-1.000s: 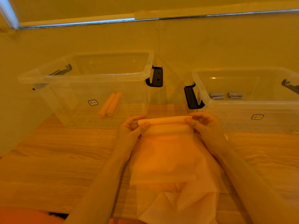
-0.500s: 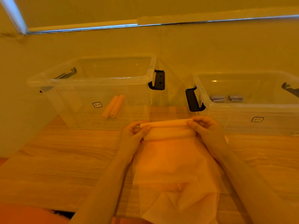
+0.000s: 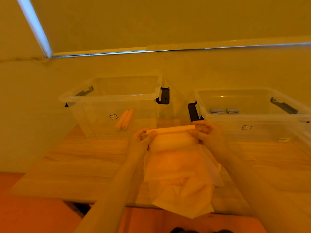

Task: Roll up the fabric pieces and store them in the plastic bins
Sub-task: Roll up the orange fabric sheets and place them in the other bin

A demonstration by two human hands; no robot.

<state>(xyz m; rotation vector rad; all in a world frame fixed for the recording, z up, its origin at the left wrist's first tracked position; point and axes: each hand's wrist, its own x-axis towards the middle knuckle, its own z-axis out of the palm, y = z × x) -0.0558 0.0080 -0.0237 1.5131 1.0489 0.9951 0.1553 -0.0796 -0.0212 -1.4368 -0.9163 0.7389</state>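
Observation:
A pale orange fabric piece (image 3: 175, 167) lies on the wooden table (image 3: 84, 157), its near end hanging crumpled over the front edge. Its far end is wound into a thin roll (image 3: 170, 129). My left hand (image 3: 140, 139) pinches the roll's left end and my right hand (image 3: 206, 133) pinches its right end. Behind them stand two clear plastic bins. The left bin (image 3: 107, 98) holds two orange fabric rolls (image 3: 124, 118). The right bin (image 3: 252, 117) holds two grey rolls (image 3: 223, 111).
Both bins have black latch handles (image 3: 164, 98) facing the gap between them. A plain wall rises right behind the bins. The table's front edge runs just below my forearms, with an orange floor (image 3: 33, 216) beyond it.
The camera has tilted up and the view has shifted down. My hands keep pinching the roll's ends in the same place, and the roll looks slightly thicker.

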